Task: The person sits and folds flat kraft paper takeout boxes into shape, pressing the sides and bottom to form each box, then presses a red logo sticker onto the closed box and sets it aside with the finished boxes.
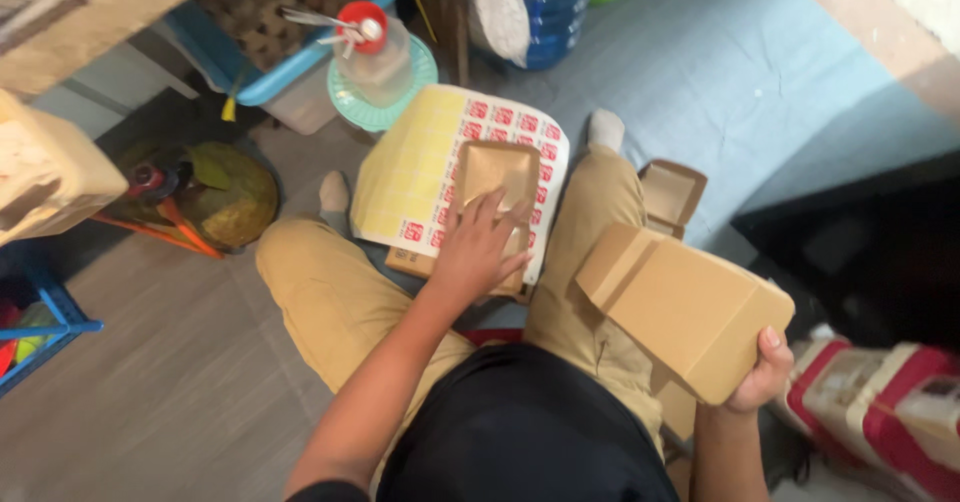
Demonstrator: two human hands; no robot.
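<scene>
A person sits on the grey floor [180,382] with knees spread in tan trousers [330,302], a black shirt low in the near middle. At the right, the largest thing in hand is a folded brown cardboard box [690,312], held up over the right knee; the right hand [762,372] is clamped on its near right corner, thumb on top, fingers hidden underneath. In the middle, between the knees, lies a sheet of red and white stickers [440,162], its left part bare yellow backing. On that sheet rests an open brown paper tray [497,174]. The left hand [478,247] lies flat with fingers spread on the tray's near edge and the sheet, gripping nothing. Just right of the sheet, an open small box [672,194] sits on the floor. Far behind stands a clear bottle with a red cap [375,52].
</scene>
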